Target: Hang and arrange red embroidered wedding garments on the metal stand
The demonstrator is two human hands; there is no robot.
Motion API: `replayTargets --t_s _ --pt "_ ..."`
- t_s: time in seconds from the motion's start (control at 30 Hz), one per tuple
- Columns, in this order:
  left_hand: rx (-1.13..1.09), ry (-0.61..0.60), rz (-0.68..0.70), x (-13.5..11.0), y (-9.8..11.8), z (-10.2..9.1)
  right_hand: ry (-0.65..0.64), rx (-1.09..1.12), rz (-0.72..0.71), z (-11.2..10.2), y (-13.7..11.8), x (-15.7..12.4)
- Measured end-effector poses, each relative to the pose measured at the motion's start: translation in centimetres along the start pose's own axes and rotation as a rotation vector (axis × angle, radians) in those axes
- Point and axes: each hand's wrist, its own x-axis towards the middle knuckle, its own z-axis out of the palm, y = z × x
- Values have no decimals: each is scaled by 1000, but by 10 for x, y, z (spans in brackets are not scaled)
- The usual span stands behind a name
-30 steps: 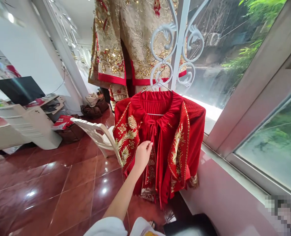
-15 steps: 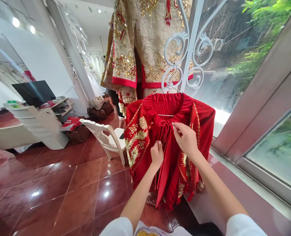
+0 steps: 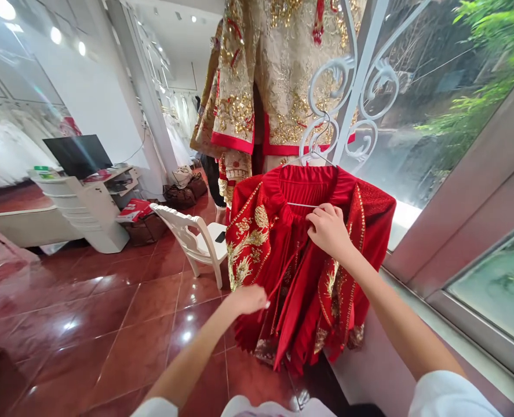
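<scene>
Fingers [image 3: 261, 296] of the left hand [image 3: 247, 299] pinched a thin red cord [image 3: 283, 275]; the right hand [image 3: 328, 231] gripped the gathered collar [image 3: 278, 194] of a red embroidered garment [image 3: 295, 313]. The garment hung from a hanger [image 3: 301, 204] near a white scroll grille [image 3: 361, 75], before a cream-and-gold jacket [image 3: 283, 87], with a white chair [image 3: 215, 250] to the left.

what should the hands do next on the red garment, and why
Probably draw the red cord gently with the left hand: it runs almost straight from that hand up toward the gathered neckline, where the right hand seems placed to steady the fabric.
</scene>
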Motion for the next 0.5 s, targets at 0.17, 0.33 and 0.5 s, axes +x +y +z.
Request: replayTargets --t_s 0.17,0.33,0.5 --pt "290 524 471 46 94 -93 -84 102 -64 -22 5 -14" --pt "515 339 716 62 102 -83 -295 392 -272 -63 -6 -55" --pt "622 -58 831 15 48 -18 -942 355 -350 -54 -43 -148"
